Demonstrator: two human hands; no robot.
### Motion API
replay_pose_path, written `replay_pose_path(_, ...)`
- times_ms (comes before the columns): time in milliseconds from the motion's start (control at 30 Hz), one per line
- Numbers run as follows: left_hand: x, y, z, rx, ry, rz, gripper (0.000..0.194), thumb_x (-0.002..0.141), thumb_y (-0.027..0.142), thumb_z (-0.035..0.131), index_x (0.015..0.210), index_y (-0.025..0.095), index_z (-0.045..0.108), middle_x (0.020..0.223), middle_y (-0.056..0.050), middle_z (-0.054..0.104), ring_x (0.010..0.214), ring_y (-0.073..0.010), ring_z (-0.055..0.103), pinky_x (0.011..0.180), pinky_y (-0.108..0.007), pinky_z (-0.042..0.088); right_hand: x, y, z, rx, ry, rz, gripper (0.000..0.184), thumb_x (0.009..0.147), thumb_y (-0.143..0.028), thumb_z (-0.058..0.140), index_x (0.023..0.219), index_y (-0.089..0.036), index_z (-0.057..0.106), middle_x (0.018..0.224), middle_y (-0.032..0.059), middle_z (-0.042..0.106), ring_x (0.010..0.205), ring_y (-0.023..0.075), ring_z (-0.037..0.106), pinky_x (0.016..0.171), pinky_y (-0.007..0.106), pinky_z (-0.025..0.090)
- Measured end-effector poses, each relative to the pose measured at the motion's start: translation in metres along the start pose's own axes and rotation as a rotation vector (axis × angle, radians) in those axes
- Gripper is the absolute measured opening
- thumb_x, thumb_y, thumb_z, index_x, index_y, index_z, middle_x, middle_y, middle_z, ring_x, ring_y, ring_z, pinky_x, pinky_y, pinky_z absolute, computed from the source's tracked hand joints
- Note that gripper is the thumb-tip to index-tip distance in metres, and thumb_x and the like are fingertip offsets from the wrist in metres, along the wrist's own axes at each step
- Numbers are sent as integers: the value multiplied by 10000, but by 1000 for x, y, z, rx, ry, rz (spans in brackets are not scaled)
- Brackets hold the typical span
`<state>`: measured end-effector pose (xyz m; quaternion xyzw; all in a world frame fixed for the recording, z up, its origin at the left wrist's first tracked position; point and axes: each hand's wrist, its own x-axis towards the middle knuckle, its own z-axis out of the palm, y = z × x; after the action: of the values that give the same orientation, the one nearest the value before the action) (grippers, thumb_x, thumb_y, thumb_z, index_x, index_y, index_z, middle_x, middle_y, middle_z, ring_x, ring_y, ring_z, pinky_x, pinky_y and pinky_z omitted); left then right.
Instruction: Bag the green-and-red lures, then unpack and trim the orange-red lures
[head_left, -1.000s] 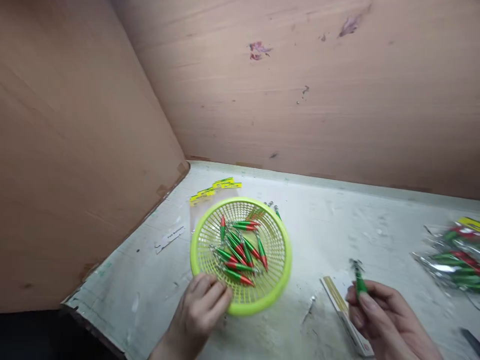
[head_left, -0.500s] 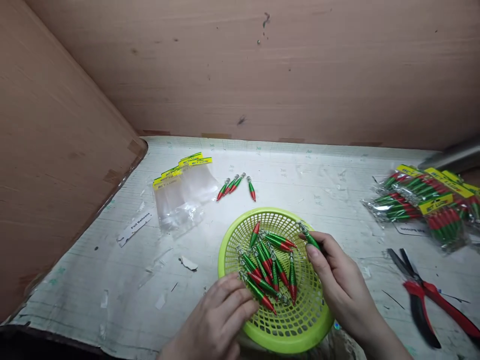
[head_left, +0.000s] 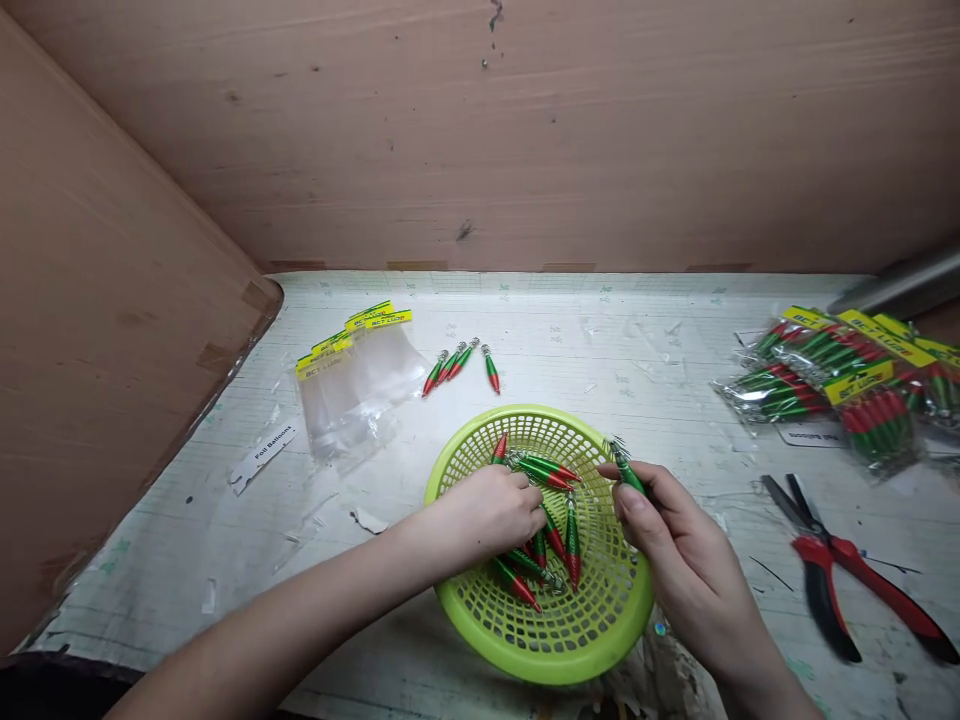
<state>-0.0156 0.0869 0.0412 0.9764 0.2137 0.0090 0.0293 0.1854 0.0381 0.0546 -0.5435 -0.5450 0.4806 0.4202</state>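
A lime-green mesh basket (head_left: pixel 577 640) sits near the front of the table with several green-and-red fishing lures (head_left: pixel 559 525) in it. My left hand (head_left: pixel 491 510) reaches into the basket with its fingers curled down over the lures. My right hand (head_left: pixel 671 540) hovers at the basket's right rim and pinches one green lure (head_left: pixel 624 468) upright between thumb and fingers.
Several loose lures (head_left: pixel 457 362) lie behind the basket. Empty clear bags with yellow headers (head_left: pixel 352 385) lie at the left, filled lure packs (head_left: pixel 840 385) at the right. Red-handled pliers (head_left: pixel 847 570) rest at the right. Brown board walls close the back and left.
The camera has dropped and swung right. My left hand has moved from the basket's front rim into the pile of lures. My right hand came over to the basket's right rim with the lure.
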Motion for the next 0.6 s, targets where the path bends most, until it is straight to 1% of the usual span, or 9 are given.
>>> replay_pose_path(100, 0, -1, 1, 1, 7, 38, 109, 842, 116, 649, 750, 162, 614, 664, 6, 631, 594, -167, 554, 464, -314, 351, -1, 1, -3, 38, 20, 10, 323, 950, -449, 502, 1155, -221, 603, 935, 60, 656, 780, 177, 597, 672, 267, 477)
replay_pose_path(233, -3, -3, -1, -9, 1, 82, 160, 853, 125, 633, 705, 174, 596, 691, 5, 625, 601, -157, 551, 469, -309, 362, -1, 1, -3, 70, 48, 11, 330, 940, -463, 516, 1132, -216, 621, 906, 58, 645, 764, 176, 585, 678, 270, 483)
replay_pose_path(333, -7, -5, -7, 4, 27, 62, 174, 856, 84, 584, 704, 171, 585, 713, -5, 620, 611, -147, 549, 505, -288, 395, -2, 2, -3, 91, 61, 29, 341, 929, -474, 527, 1129, -217, 627, 906, 59, 640, 747, 178, 576, 692, 277, 486)
replay_pose_path(400, -13, -6, -15, -40, 84, -17, 169, 830, 39, 535, 728, 167, 579, 718, -6, 611, 620, -140, 544, 541, -271, 422, -3, 3, -5, 102, 68, 38, 344, 926, -475, 530, 1139, -221, 625, 907, 57, 639, 748, 181, 577, 705, 282, 487)
replay_pose_path(467, -22, -7, -25, -193, 182, -150, 155, 794, 27, 504, 779, 161, 581, 748, -10, 608, 650, -134, 550, 567, -250, 444, -4, 4, -6, 100, 83, 37, 337, 926, -470, 533, 1140, -225, 625, 841, 38, 614, 707, 170, 555, 701, 278, 485)
replay_pose_path(533, -32, -6, -37, -416, 340, -333, 147, 785, 49, 507, 836, 163, 583, 780, -9, 608, 683, -124, 564, 591, -230, 468, -5, 4, -6, 90, 94, 32, 325, 927, -468, 535, 1124, -226, 628, 773, 15, 571, 657, 152, 516, 676, 262, 479)
replay_pose_path(600, -40, -1, -46, -629, 521, -555, 127, 798, 92, 536, 877, 173, 595, 802, -5, 615, 701, -116, 582, 620, -224, 493, -5, 3, -5, 93, 94, 31, 314, 931, -466, 531, 1110, -224, 620, 762, 11, 556, 652, 144, 504, 641, 244, 470)
